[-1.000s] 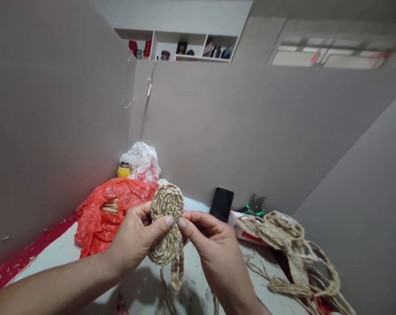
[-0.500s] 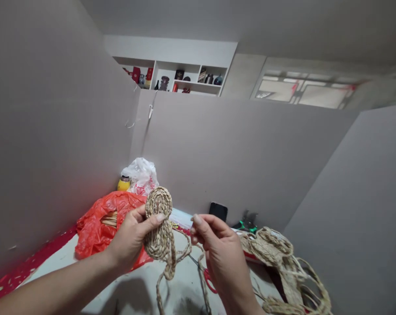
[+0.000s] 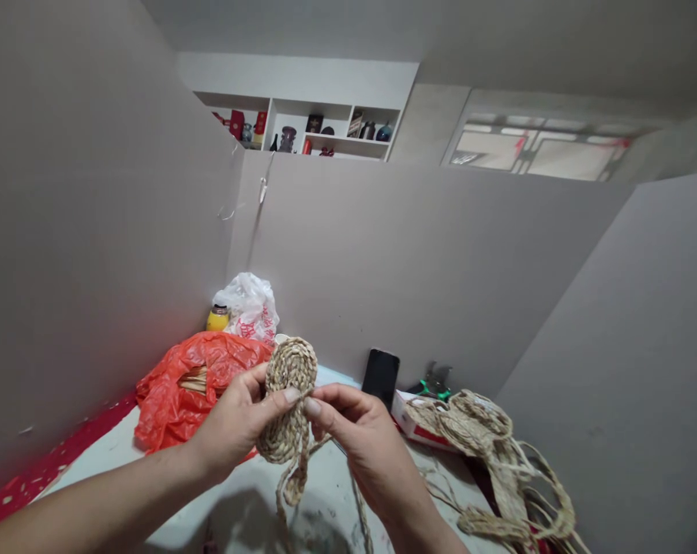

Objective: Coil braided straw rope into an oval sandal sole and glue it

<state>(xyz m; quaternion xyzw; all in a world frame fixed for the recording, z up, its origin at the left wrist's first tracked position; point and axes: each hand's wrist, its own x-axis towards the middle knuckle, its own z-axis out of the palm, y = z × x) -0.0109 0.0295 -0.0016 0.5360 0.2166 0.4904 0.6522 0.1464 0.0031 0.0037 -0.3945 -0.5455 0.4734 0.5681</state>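
A coiled piece of braided straw, long and narrow like a shoe sole, stands raised over the table. My left hand is closed on its left side, the thumb pressed flat across its front. At its right edge, my right hand is closed in a pinch, fingertips touching the braid close to the left thumb. Anything small between those fingertips is hidden. From the lower end of the coil, a loose braid hangs down in a loop towards the table.
A red plastic bag with straw inside lies left, before a white bag and a yellow jar. A phone leans on the back panel, beside green-handled pliers. More braided straw is heaped at right.
My right hand has moved left and in to the edge of the coil, where before it was held apart. The coil has shifted slightly right.
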